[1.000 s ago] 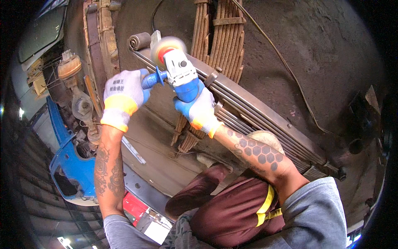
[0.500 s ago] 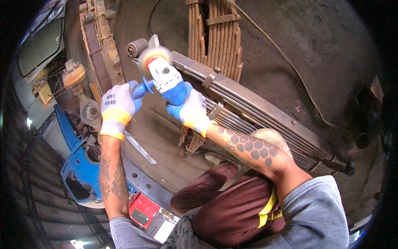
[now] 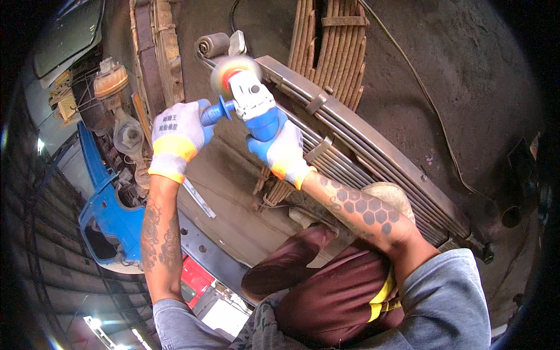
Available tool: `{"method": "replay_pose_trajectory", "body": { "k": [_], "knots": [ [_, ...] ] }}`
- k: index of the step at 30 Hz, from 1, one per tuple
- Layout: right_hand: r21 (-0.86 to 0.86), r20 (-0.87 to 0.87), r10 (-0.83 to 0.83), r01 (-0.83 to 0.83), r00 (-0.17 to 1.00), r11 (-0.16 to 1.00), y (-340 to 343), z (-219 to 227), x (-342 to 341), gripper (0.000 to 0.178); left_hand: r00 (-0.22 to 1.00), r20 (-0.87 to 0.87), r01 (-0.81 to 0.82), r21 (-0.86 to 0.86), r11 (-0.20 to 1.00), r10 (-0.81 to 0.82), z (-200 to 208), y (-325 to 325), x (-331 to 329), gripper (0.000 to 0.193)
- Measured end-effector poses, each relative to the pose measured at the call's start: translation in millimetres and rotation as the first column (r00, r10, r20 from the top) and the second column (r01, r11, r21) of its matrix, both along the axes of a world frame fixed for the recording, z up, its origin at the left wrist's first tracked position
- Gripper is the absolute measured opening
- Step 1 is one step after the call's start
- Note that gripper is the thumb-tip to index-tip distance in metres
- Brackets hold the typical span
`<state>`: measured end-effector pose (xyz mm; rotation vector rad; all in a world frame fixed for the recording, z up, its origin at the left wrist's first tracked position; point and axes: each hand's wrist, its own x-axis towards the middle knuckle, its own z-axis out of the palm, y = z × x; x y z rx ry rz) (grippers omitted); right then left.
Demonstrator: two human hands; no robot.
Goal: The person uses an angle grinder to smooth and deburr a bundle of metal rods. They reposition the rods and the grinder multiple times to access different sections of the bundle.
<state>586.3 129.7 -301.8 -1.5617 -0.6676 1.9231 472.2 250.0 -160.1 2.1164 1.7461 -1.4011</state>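
An angle grinder (image 3: pixel 248 96) is held in both gloved hands, far centre-left of the scene. The blue side handle (image 3: pixel 214 112) is gripped by the left hand (image 3: pixel 175 137), fingers clenched around it. The grinder's blue body is grasped from below by the right hand (image 3: pixel 280 149), fingers wrapped tight. The white gear head is turned upward; the disc (image 3: pixel 233 69) is seen blurred, at the far end of the tool, right at the upper edge of a leaf spring (image 3: pixel 361 143). Whether disc and metal touch cannot be told.

The leaf spring is laid slantwise on the dirt floor (image 3: pixel 466 76), from its rolled eye (image 3: pixel 213 44) at far left down to near right. A clamp band (image 3: pixel 318 150) is seen across its leaves just right of the right hand. A second, rusty spring stack (image 3: pixel 335 46) lies beyond it, far centre. A cable (image 3: pixel 420 93) runs over the floor at right.

At left, a blue frame part (image 3: pixel 108 207) and an axle hub (image 3: pixel 111 81) are seen. A red box (image 3: pixel 195 277) lies near, below the left forearm. Maroon trousers (image 3: pixel 338 291) fill the near centre.
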Motion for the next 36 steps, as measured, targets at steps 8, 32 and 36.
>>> {"method": "replay_pose_trajectory", "body": {
  "k": [8,32,36],
  "knots": [
    [0.019,-0.063,-0.092,0.093,0.994,0.995,-6,-14,-10,0.054,0.999,-0.014,-0.028,0.012,1.000,0.028,2,4,7,0.024],
    [0.039,-0.133,-0.082,0.088,0.988,0.995,1,-14,-1,0.055,0.998,-0.062,-0.034,-0.014,0.999,0.033,7,12,24,0.027],
    [0.055,-0.093,-0.049,0.054,0.994,0.997,4,-12,5,0.055,0.997,-0.062,-0.036,0.000,0.999,0.036,9,7,23,0.026]
  ]
}}
